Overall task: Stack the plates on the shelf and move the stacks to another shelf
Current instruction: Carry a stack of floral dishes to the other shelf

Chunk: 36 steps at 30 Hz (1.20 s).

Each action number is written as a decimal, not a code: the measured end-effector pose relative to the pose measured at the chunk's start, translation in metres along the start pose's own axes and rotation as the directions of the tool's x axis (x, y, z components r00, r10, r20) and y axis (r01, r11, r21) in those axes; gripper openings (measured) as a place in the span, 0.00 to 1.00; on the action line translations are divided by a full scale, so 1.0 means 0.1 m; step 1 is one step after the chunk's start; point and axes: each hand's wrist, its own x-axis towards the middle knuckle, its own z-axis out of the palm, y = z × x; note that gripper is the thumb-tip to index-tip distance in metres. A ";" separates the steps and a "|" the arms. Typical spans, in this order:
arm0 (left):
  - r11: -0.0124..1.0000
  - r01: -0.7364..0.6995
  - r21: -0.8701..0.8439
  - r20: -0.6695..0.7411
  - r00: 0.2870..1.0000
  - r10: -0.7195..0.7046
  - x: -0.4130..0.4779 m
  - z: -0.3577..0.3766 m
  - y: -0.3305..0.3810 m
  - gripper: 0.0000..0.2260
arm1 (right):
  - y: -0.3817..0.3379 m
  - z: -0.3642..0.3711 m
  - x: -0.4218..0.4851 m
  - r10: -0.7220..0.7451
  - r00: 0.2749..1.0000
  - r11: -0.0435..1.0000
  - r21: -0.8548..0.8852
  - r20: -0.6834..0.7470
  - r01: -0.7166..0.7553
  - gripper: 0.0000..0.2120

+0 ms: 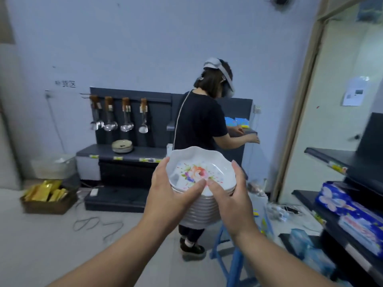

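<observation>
1. white, glossy scalloped plates form one tall stack (200, 195), held in the air in front of the person's chest, well clear of any shelf.
2. the left hand (170, 195) wraps the stack's left side and the right hand (230, 201) wraps its right side; fingers (236, 168) of both hands curl round the far rim while the thumbs press on the top plate's near rim, almost touching each other. both hands are closed on the stack, with neither nearer than the other.
3. the stack's long axis runs vertical, tilted slightly away from the person at the top.
4. the dark shelf (124, 153) with a smaller pile of plates (122, 146) and hanging ladles (124, 123) lies ahead and to the left, well apart; a second person (199, 129) stands between the stack and the shelving's right part. another dark shelf (331, 158) lies to the right.
5. judgement: the carry is under way; which shelf is the goal cannot be told.
6. appearance: the top plate shows a printed flower motif in pink, purple and green; the lower plates show only ribbed white edges.
</observation>
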 end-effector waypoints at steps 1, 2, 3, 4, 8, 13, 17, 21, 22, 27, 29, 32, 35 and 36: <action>1.000 0.008 0.022 -0.023 1.000 -0.007 0.02 -0.22 -0.07 0.44 | -0.01 0.23 -0.02 0.000 1.000 1.000 0.012 0.024 0.000 0.47; 0.999 0.011 0.043 -0.046 0.999 -0.009 0.05 -0.43 -0.14 0.43 | -0.03 0.45 -0.04 -0.002 0.999 1.000 0.026 0.051 0.001 0.47; 0.998 0.013 0.062 -0.067 0.998 -0.009 0.07 -0.63 -0.21 0.43 | -0.04 0.67 -0.07 -0.002 0.997 0.999 0.042 0.081 -0.001 0.46; 0.997 0.015 0.081 -0.090 0.996 -0.007 0.09 -0.82 -0.27 0.42 | -0.06 0.87 -0.09 0.000 0.994 0.998 0.059 0.109 -0.006 0.45; 0.988 0.051 0.145 -0.177 0.984 -0.025 0.17 -1.46 -0.48 0.42 | -0.14 1.56 -0.17 -0.011 0.981 0.992 0.123 0.194 -0.013 0.35; 0.977 0.096 0.192 -0.257 0.966 -0.045 0.27 -1.97 -0.71 0.43 | -0.15 2.17 -0.15 -0.031 0.959 0.985 0.173 0.283 -0.020 0.37; 0.967 0.130 0.220 -0.330 0.943 -0.051 0.40 -2.20 -0.84 0.43 | -0.15 2.51 -0.04 -0.026 0.943 0.983 0.182 0.333 -0.037 0.38; 0.962 0.148 0.229 -0.369 0.928 -0.055 0.61 -2.30 -0.95 0.40 | -0.08 2.76 0.19 -0.040 0.921 0.982 0.186 0.387 -0.035 0.44; 0.959 0.152 0.238 -0.383 0.922 -0.052 0.66 -2.30 -0.99 0.39 | -0.05 2.81 0.26 -0.046 0.917 0.981 0.192 0.396 -0.034 0.44; 0.959 0.160 0.234 -0.438 0.898 -0.043 1.00 -2.24 -1.20 0.38 | 0.12 3.04 0.67 -0.063 0.889 0.975 0.220 0.453 -0.043 0.32; 0.958 0.172 0.229 -0.456 0.888 -0.050 1.15 -2.21 -1.30 0.38 | 0.22 3.14 0.85 -0.072 0.883 0.975 0.220 0.465 -0.036 0.38; 0.958 0.189 0.217 -0.476 0.877 -0.065 1.36 -2.18 -1.46 0.40 | 0.36 3.30 1.09 -0.079 0.871 0.977 0.213 0.485 -0.030 0.44; 0.954 0.204 0.220 -0.495 0.866 -0.071 1.56 -2.22 -1.65 0.37 | 0.45 3.50 1.28 -0.084 0.862 0.976 0.215 0.500 -0.030 0.45; 0.953 0.207 0.222 -0.500 0.863 -0.071 1.63 -2.26 -1.71 0.37 | 0.47 3.58 1.33 -0.084 0.858 0.977 0.213 0.507 -0.030 0.46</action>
